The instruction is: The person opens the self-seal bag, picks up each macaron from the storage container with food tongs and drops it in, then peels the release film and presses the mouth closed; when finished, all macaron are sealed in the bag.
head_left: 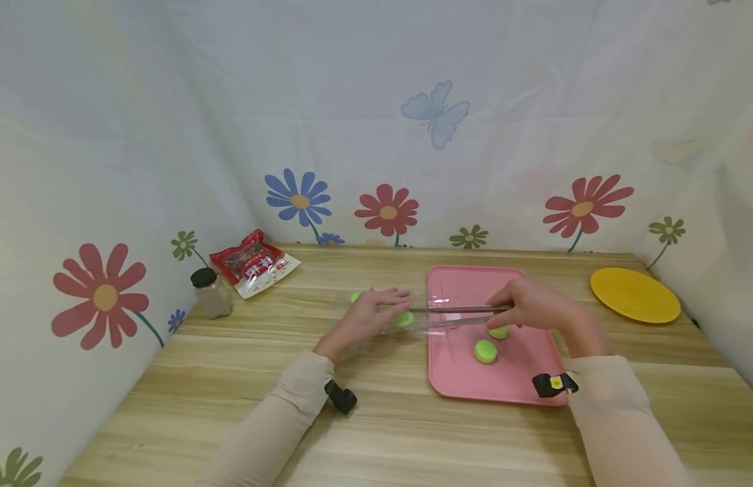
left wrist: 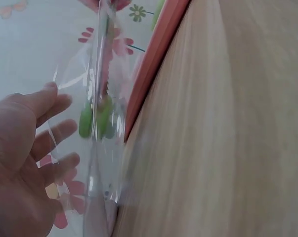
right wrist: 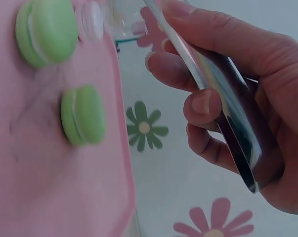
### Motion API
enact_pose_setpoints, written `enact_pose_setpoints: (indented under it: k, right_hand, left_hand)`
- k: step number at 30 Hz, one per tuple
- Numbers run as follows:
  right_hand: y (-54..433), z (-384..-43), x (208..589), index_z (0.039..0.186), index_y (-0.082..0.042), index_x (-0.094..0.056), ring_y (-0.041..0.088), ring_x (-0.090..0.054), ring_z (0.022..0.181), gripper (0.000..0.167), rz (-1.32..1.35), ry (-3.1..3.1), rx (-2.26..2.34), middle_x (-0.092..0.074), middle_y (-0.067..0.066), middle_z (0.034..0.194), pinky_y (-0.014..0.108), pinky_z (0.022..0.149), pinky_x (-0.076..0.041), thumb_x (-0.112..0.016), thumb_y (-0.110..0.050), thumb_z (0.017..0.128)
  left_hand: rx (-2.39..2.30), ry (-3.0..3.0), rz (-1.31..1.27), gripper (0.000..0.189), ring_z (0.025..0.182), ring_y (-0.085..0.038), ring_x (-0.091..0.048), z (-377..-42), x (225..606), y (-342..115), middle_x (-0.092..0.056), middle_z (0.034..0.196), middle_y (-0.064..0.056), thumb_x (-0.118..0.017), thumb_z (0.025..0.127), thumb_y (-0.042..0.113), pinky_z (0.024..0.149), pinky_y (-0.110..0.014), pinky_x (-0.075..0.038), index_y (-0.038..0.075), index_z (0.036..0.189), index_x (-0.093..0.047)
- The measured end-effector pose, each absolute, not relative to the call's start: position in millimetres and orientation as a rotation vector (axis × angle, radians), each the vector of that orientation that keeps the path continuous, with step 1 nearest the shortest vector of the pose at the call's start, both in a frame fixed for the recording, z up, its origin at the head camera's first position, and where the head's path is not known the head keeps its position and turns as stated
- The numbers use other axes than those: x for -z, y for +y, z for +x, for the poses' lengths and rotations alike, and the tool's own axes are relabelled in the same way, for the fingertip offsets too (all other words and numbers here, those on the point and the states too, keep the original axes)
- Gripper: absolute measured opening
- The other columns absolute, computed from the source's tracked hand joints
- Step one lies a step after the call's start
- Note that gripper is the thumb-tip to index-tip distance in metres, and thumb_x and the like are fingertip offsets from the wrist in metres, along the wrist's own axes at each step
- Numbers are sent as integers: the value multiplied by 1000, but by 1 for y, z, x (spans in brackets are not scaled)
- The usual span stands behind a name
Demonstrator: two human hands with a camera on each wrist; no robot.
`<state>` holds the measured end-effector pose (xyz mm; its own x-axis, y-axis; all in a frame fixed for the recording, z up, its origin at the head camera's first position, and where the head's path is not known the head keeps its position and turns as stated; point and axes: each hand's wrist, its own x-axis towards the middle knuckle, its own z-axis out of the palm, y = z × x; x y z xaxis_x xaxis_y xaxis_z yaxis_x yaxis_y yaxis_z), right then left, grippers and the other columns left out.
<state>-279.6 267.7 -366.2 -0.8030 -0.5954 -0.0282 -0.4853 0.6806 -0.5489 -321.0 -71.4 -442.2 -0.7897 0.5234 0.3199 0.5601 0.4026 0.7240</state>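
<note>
My right hand (head_left: 528,304) grips metal tongs (right wrist: 228,94), which reach left over a pink tray (head_left: 449,379). In the left wrist view, the tongs' far end meets a green macaron inside a clear plastic container (left wrist: 120,168); whether they pinch it I cannot tell. My left hand (head_left: 371,314) is beside that container, its fingers (left wrist: 60,136) spread and loosely bent near the thin plastic. Green macarons (head_left: 404,318) show through the plastic. Two more green macarons (head_left: 486,351) lie on the tray below my right hand, near a small white piece (right wrist: 91,20).
A yellow plate (head_left: 635,295) lies at the right. Toward the back left are a red and white snack bag (head_left: 254,264) and a black-lidded jar (head_left: 212,295). Floral cloth (head_left: 364,149) surrounds the wooden table (head_left: 242,379).
</note>
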Motion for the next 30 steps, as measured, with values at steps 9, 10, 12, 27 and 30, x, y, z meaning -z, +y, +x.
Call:
enact_pose_setpoints:
  k: [9, 10, 12, 27, 30]
  right_hand:
    - [236, -286, 369, 97, -10, -80, 9, -54, 56, 18, -967, 2675, 739, -66, -5, 69, 23, 52, -45, -82, -21, 85]
    - [234, -286, 369, 98, -9, -80, 9, -55, 57, 18, -973, 2678, 730, -66, -6, 70, 23, 52, -46, -83, -22, 84]
    - [230, -286, 369, 97, -9, -80, 9, -55, 58, 18, -992, 2681, 716, -66, -8, 71, 23, 53, -47, -83, -21, 84]
    - [204, -293, 377, 100, -8, -79, 7, -58, 61, 20, -1101, 2629, 748, -70, -10, 76, 24, 57, -51, -82, -22, 85]
    - [199, -294, 379, 102, -8, -79, 7, -60, 64, 21, -1099, 2622, 758, -71, -10, 79, 24, 60, -53, -81, -21, 86]
  left_hand:
    - [1402, -2641, -982, 40, 139, -26, -44, -321, 442, -70, -60, 139, -5, -63, 100, 38, 119, -50, -22, 7, 123, -72]
    - [1399, -2642, -981, 40, 139, -26, -45, -321, 442, -70, -60, 139, -4, -63, 100, 37, 119, -48, -24, 6, 122, -72]
    - [1388, -2640, -983, 39, 138, -25, -46, -321, 442, -69, -61, 138, -4, -63, 100, 37, 118, -45, -27, 6, 122, -72]
    - [1441, -2595, -947, 40, 139, -27, -45, -321, 444, -65, -62, 137, -4, -63, 100, 36, 120, -50, -21, 5, 123, -71]
    - [1467, -2584, -920, 42, 140, -27, -43, -320, 444, -65, -61, 138, -5, -63, 100, 38, 120, -52, -19, 5, 122, -72]
